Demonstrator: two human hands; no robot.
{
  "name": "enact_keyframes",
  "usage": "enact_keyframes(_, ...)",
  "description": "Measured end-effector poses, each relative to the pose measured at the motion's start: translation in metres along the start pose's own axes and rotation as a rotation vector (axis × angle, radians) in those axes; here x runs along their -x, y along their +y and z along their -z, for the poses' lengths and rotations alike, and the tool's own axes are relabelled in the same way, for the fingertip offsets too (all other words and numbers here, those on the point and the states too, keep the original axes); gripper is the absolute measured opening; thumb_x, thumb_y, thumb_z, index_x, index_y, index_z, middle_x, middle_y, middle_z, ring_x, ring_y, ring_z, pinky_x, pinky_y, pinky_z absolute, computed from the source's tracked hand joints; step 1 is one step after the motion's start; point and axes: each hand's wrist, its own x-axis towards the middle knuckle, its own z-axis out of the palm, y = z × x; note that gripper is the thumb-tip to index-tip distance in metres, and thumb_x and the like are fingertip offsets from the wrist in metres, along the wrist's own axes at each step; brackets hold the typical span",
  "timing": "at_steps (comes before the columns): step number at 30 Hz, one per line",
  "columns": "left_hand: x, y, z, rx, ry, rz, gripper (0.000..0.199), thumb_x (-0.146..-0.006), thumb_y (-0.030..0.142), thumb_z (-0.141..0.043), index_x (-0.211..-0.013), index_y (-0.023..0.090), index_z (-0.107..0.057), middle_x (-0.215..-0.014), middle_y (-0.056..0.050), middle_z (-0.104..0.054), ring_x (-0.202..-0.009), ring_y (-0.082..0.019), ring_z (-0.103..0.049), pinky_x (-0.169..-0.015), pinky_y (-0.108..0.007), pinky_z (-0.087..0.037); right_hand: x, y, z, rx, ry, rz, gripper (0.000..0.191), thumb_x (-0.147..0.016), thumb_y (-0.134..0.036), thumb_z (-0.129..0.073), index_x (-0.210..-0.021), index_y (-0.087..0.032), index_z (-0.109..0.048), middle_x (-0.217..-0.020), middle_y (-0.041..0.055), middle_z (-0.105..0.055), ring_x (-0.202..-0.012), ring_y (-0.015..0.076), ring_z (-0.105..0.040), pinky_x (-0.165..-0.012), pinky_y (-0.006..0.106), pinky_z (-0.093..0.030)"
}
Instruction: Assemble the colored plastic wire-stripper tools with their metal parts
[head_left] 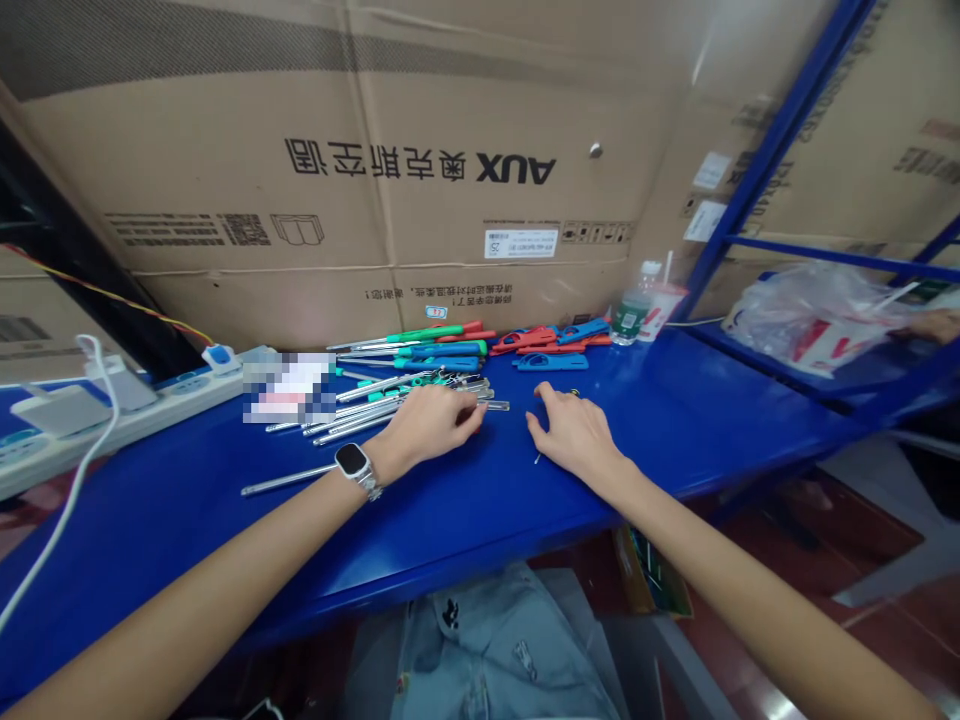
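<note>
My left hand (429, 428), with a watch (352, 461) on its wrist, is palm down with curled fingers at the near edge of a pile of slim metal rods (358, 424). Whatever is under its fingers is hidden. One rod end with a clip (499, 405) shows just beyond its fingertips. Another metal rod (289, 482) lies apart, partly behind the wrist. To the right, my right hand (576, 432) hovers low over or rests on the blue table (480, 510), thumb and forefinger apart. A tiny thin metal piece (537, 459) shows beside it; whether it is touched is unclear.
Green- and blue-handled tools (442, 352) lie behind the rods, beside red and blue plastic pieces (551, 340). A bottle (631, 310) and a cup (661, 308) stand back right. A power strip (176, 395) with a white cable (79, 478) runs along the left. Cardboard (420, 220) rises behind.
</note>
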Motion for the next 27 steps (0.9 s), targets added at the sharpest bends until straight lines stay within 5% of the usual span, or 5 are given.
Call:
enact_keyframes(6,0.0,0.003,-0.013,0.037,-0.009,0.099,0.043,-0.099,0.04,-0.044,-0.064,0.021,-0.059,-0.06,-0.004,-0.064,-0.051,-0.018,-0.051,-0.054,-0.03,-0.025,-0.016,-0.013,-0.014,-0.081,-0.011,0.12,0.023,-0.096,-0.022,-0.048,-0.115,-0.019,-0.06,-0.103,0.0144,-0.072,-0.104,0.0306,-0.063,-0.075,0.037,-0.047)
enact_keyframes(11,0.011,0.002,-0.003,0.159,0.169,0.195,0.049,-0.102,0.047,-0.039,-0.06,0.021,-0.043,-0.052,0.0,-0.051,-0.047,-0.015,-0.04,-0.054,-0.03,-0.024,-0.025,-0.01,-0.013,-0.146,0.106,0.055,0.018,-0.094,-0.027,-0.053,-0.109,-0.02,-0.059,-0.111,0.0144,-0.069,-0.113,0.0317,-0.06,-0.078,0.037,-0.049)
enact_keyframes(16,0.016,-0.007,0.008,0.181,0.215,0.231,0.05,-0.1,0.048,-0.042,-0.057,0.022,-0.035,-0.05,0.001,-0.043,-0.048,-0.015,-0.037,-0.054,-0.03,-0.023,-0.022,-0.007,-0.007,-0.128,-0.036,-0.198,0.043,-0.097,-0.045,-0.051,-0.129,-0.017,-0.053,-0.098,0.0196,-0.072,-0.089,0.0365,-0.071,-0.073,0.043,-0.05)
enact_keyframes(22,0.018,-0.016,0.017,0.162,0.26,0.25,0.05,-0.099,0.045,-0.044,-0.055,0.022,-0.039,-0.049,0.002,-0.045,-0.047,-0.014,-0.037,-0.054,-0.03,-0.023,-0.029,-0.02,-0.009,-0.129,-0.047,-0.136,0.078,-0.089,-0.033,-0.06,-0.158,-0.012,-0.032,-0.109,0.0239,-0.073,-0.096,0.0385,-0.072,-0.079,0.045,-0.051)
enact_keyframes(27,0.024,-0.033,0.033,0.181,0.354,0.275,0.052,-0.1,0.048,-0.045,-0.056,0.021,-0.052,-0.051,0.001,-0.049,-0.05,-0.014,-0.042,-0.054,-0.03,-0.027,-0.036,-0.015,-0.009,-0.319,0.061,-0.15,0.076,-0.081,-0.033,-0.064,-0.152,-0.015,-0.046,-0.086,0.011,-0.073,-0.085,0.0323,-0.071,-0.075,0.041,-0.05)
